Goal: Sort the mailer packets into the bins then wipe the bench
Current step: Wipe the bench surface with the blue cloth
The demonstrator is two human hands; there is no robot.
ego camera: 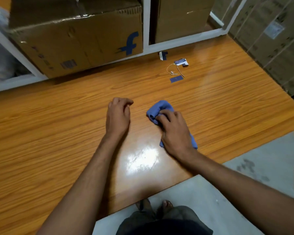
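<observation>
A crumpled blue cloth (pixel 160 108) lies on the wooden bench (pixel 58 126) near its middle. My right hand (pixel 174 131) rests on top of the cloth, its fingers curled into the folds and gripping it. To the left, my left hand (pixel 118 114) hovers just over the bench with its fingers loosely curled and nothing in it. No mailer packets show on the bench.
A large cardboard box (pixel 78 41) with a blue logo sits in the white shelf frame at the back. Small paper tags with strings (pixel 176 68) lie on the bench at the back right. Strapped cartons (pixel 270 39) stand on the right.
</observation>
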